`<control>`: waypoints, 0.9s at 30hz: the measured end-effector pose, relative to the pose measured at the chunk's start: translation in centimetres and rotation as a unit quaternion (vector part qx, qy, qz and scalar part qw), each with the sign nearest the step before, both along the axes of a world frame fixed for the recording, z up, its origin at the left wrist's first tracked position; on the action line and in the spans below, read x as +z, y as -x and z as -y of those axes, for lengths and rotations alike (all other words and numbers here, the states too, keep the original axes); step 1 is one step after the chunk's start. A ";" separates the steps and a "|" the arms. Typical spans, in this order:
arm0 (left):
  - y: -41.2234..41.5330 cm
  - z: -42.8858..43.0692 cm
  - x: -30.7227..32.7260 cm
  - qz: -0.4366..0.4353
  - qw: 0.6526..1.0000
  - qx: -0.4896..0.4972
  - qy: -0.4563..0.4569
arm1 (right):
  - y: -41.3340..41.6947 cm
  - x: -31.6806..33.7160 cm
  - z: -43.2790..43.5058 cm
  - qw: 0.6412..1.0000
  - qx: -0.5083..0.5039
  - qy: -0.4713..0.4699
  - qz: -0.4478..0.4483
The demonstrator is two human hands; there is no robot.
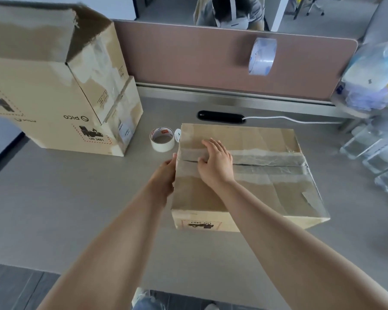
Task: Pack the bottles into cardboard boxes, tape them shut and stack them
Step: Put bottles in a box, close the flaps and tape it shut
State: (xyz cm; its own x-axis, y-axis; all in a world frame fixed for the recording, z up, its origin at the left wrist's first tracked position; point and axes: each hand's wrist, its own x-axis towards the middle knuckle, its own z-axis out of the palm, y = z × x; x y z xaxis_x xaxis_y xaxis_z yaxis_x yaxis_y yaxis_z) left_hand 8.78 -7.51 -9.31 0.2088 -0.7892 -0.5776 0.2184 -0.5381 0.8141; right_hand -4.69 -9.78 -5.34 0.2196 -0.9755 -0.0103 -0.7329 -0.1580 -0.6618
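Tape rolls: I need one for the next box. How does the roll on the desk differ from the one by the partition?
The white roll lies flat on the desk, hole up; the bluish roll shows on edge in front of the partition. The white roll looks opaque, the bluish roll see-through. Both are ring-shaped and unheld.

The left hand [164, 175] and right hand [215, 164] are bare, as are both forearms [121, 231]. Below, faded blue jeans [143, 302] show pale, worn patches.
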 end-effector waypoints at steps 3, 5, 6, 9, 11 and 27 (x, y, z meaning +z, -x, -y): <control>-0.2 0.4 -1.3 -0.001 1.000 0.014 -0.001 | 0.0 0.1 0.0 1.000 -0.001 -0.001 0.004; 0.0 0.1 -1.0 0.014 1.000 0.018 -0.008 | 0.1 0.1 0.0 1.000 -0.002 -0.001 0.005; 0.1 0.1 -0.4 0.034 0.999 0.016 -0.010 | 0.1 0.1 0.1 1.000 -0.002 -0.001 0.004; -0.2 0.5 1.0 0.139 0.990 0.010 -0.037 | 0.3 0.1 0.1 1.000 -0.002 -0.004 0.007; 0.8 0.4 2.7 0.169 0.985 0.030 -0.011 | 0.4 0.1 0.2 1.000 -0.005 -0.007 0.017; 1.7 0.1 4.0 0.558 0.819 -0.112 -0.069 | 11.8 1.3 1.3 0.953 -0.182 -0.070 -0.232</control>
State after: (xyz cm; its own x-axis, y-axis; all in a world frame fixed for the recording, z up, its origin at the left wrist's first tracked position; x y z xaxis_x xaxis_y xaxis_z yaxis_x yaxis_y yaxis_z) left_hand 7.11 -7.61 -5.36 0.5265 -0.8233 -0.2121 -0.7377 -0.5664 0.3674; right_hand -16.52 -11.08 -4.09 -0.1940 -0.9678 -0.1601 -0.9410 0.2297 -0.2487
